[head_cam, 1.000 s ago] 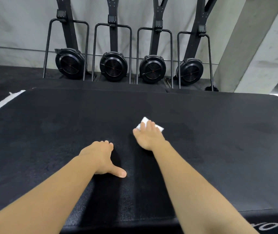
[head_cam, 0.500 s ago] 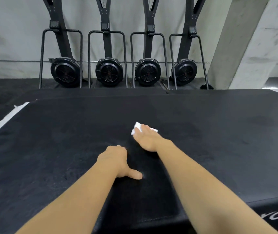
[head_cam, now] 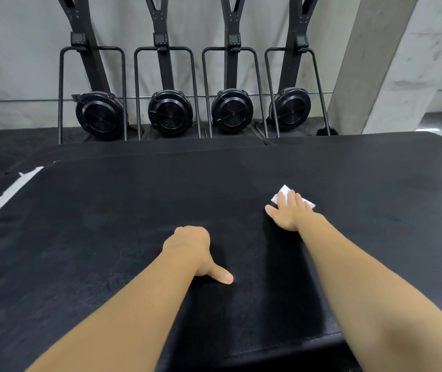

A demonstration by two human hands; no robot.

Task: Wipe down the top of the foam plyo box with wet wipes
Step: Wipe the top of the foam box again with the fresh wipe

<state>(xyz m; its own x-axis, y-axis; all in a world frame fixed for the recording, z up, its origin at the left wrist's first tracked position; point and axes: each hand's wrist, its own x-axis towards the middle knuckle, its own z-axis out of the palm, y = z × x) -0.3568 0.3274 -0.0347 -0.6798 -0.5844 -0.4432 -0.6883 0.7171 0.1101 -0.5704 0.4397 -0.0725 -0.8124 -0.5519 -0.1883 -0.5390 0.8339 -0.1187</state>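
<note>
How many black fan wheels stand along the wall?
4 fan wheels, in a row behind the box: far left, centre left, centre right, far right. None seems hidden.

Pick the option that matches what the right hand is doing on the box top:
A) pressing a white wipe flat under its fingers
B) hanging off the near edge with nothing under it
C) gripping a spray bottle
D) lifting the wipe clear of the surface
A: the right hand lies with fingers laid over the white wipe, which sits flat on the black box top.
</note>
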